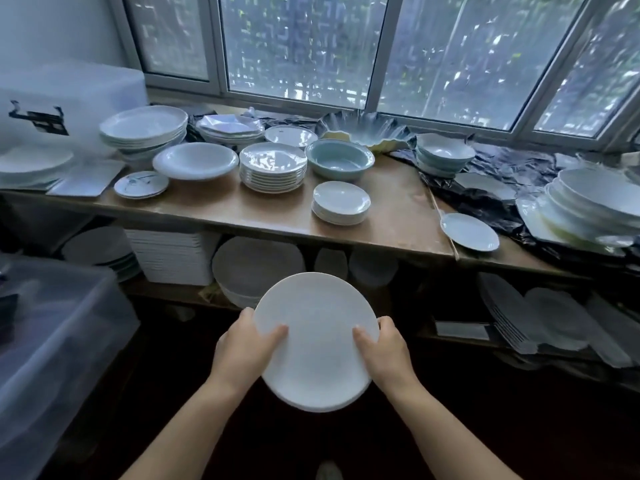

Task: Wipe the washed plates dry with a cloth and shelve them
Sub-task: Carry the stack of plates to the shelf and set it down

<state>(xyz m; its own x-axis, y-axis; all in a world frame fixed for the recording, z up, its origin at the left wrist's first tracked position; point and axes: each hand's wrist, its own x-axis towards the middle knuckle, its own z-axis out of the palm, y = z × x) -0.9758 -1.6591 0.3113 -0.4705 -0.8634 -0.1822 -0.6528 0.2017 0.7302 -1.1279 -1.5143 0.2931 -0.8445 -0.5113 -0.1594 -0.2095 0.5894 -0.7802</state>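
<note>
I hold a round white plate (317, 337), or a thin stack of such plates, in front of me below the shelf's front edge. My left hand (244, 348) grips its left rim with the thumb on top. My right hand (384, 351) grips its right rim the same way. No cloth is in view. On the wooden shelf top (391, 209) stand a stack of small white plates (341, 202), a taller stack of scalloped plates (273, 166) and a wide white dish (195, 161).
A pale green bowl (341, 157), stacked bowls (443, 154) and black plastic sheet (485, 195) lie further right. A single plate (469, 232) overhangs the shelf edge. Clear plastic bins (52, 337) stand at left. The lower shelf holds more plate stacks (256, 265). Windows run behind.
</note>
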